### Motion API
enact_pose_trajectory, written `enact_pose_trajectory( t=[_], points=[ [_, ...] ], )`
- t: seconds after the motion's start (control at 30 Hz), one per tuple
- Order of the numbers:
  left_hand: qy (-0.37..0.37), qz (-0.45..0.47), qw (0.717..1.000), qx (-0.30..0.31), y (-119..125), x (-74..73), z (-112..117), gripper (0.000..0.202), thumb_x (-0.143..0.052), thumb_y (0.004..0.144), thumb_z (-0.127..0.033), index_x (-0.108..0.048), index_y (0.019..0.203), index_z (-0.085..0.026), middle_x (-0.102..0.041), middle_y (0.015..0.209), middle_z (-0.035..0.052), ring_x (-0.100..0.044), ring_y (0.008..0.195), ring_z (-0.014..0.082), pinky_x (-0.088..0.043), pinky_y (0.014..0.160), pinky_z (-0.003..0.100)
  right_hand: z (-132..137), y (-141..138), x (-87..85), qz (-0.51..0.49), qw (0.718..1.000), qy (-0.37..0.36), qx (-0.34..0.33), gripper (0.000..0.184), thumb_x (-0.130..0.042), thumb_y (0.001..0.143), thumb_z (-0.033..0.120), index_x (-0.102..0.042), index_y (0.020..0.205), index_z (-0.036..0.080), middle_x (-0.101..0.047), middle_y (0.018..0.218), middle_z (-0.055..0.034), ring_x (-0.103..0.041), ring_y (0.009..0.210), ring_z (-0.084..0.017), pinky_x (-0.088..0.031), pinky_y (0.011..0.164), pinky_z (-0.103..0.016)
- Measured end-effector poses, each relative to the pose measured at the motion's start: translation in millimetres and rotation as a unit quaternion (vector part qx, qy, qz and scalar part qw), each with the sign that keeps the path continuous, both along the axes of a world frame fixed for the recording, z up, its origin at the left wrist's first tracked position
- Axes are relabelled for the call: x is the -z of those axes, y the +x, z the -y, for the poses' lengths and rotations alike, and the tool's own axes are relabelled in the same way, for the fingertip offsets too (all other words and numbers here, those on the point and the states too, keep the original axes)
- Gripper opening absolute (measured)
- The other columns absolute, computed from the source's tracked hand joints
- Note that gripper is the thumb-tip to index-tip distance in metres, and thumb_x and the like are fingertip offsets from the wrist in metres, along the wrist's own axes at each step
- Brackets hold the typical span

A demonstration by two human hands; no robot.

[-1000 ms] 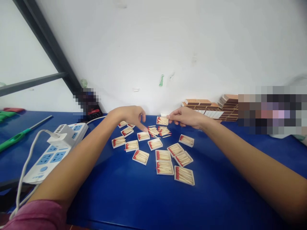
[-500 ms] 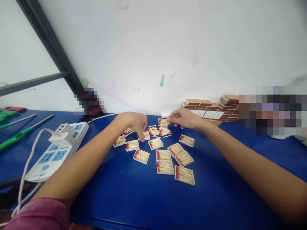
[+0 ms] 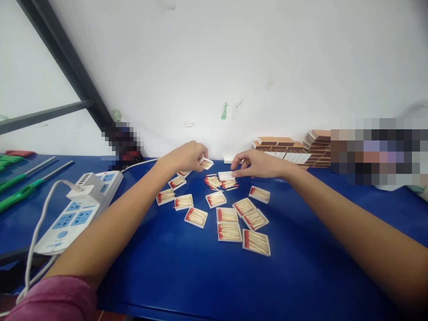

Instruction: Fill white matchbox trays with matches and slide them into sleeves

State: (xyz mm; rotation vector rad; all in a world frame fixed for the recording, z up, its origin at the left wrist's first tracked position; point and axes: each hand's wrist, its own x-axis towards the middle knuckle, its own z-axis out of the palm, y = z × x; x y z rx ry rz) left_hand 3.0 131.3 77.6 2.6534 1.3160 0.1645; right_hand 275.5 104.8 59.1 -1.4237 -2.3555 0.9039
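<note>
Several open matchbox trays (image 3: 228, 223) filled with red-tipped matches lie spread on the blue table (image 3: 187, 276). My left hand (image 3: 187, 156) is lifted off the table, fingers pinched on one match tray (image 3: 205, 163). My right hand (image 3: 257, 163) hovers close by, its fingers closed on a white tray (image 3: 226, 175) turned blank side up, right above a loose heap of matches (image 3: 220, 183).
Stacks of brown and white matchbox sleeves (image 3: 294, 151) line the wall at the back right. A white and blue power strip (image 3: 76, 209) with a plug and cable lies at the left. Green-handled tools (image 3: 20, 189) lie at the far left. A dark metal frame (image 3: 67, 67) slants up at the left.
My left hand took a match tray from the table and raised it toward the right hand. The tray in my right hand now shows its blank side above the loose heap.
</note>
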Motion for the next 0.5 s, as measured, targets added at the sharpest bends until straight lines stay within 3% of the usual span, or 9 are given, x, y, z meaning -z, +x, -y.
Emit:
enact_pose_trajectory(
  t=[0.17,0.3,0.5],
  points=[
    [-0.030,0.003,0.999,0.022,6.5,9.1,-3.0,0.035,-0.067,0.070,-0.015,-0.079,0.103,-0.015,-0.079,0.089,0.0082,-0.066,0.063,0.0171,-0.046,0.061,0.029,-1.6,-5.3,8.9,-0.006,0.999,0.010,-0.050,0.040,-0.078,0.079,0.049,-0.074,0.106,0.019,-0.076,0.100,-0.0098,-0.068,0.086,-0.023,-0.051,0.074,-0.035],
    [-0.042,0.011,0.998,0.035,3.4,12.2,-5.9,0.036,-0.065,0.069,-0.014,-0.079,0.102,-0.017,-0.079,0.089,0.0077,-0.068,0.068,0.0181,-0.049,0.064,0.029,-0.8,-7.3,10.7,-0.001,0.998,0.009,-0.059,0.039,-0.078,0.079,0.048,-0.074,0.106,0.019,-0.076,0.097,-0.0094,-0.068,0.085,-0.023,-0.050,0.072,-0.035],
    [-0.029,0.043,0.998,0.033,3.4,11.7,-3.4,0.064,-0.064,0.070,-0.016,-0.066,0.134,-0.014,-0.076,0.113,0.0133,-0.070,0.084,0.0220,-0.051,0.068,0.030,2.8,-11.4,11.7,0.015,0.999,0.016,-0.031,0.046,-0.079,0.077,0.052,-0.072,0.109,0.019,-0.074,0.094,-0.0088,-0.066,0.081,-0.023,-0.048,0.068,-0.035]
  ],
)
